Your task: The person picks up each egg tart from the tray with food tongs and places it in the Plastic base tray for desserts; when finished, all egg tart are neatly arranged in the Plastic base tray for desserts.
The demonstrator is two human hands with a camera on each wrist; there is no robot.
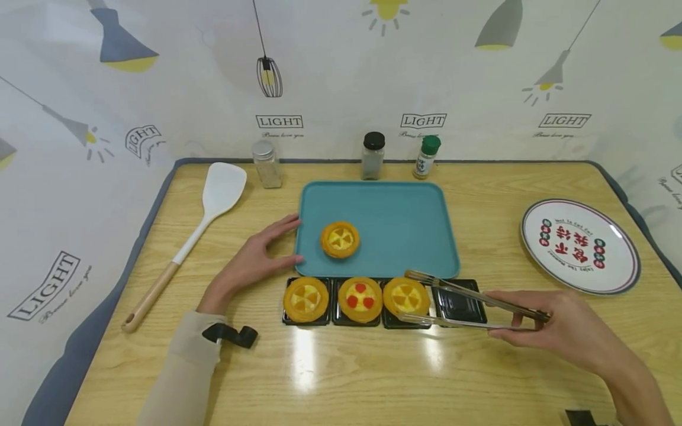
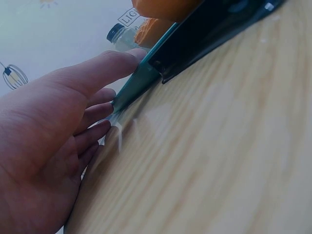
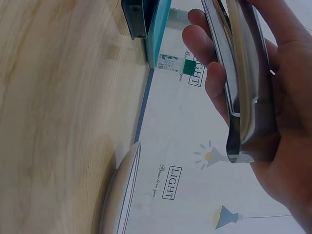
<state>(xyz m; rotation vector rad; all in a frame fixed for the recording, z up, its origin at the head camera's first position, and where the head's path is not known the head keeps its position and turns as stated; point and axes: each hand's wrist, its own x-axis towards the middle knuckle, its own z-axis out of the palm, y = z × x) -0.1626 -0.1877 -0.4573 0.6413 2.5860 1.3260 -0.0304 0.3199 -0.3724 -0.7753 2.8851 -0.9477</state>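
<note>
My right hand (image 1: 565, 328) grips a pair of metal tongs (image 1: 479, 325) near its closed end. The tongs' two arms are spread, and their tips lie at the far and near sides of an egg tart (image 1: 407, 296) with yellow-orange wedges. That tart sits in a black plastic box. My left hand (image 1: 256, 260) rests its fingertips and thumb against the left edge of a teal tray (image 1: 394, 225); the left wrist view shows its fingers fairly straight. On the tray lies another wedge-topped tart (image 1: 340, 239). Left of the tongs, a red-dotted tart (image 1: 359, 300) and a wedge-topped tart (image 1: 306, 300) sit in black boxes.
A fourth black box (image 1: 459, 306) lies under the tongs. A white spatula (image 1: 224, 186) with a wooden handle is at left, a printed plate (image 1: 613, 236) at right. Behind the tray stand a silver-capped jar (image 1: 267, 165), a black-capped jar (image 1: 372, 157) and a green-capped bottle (image 1: 426, 158).
</note>
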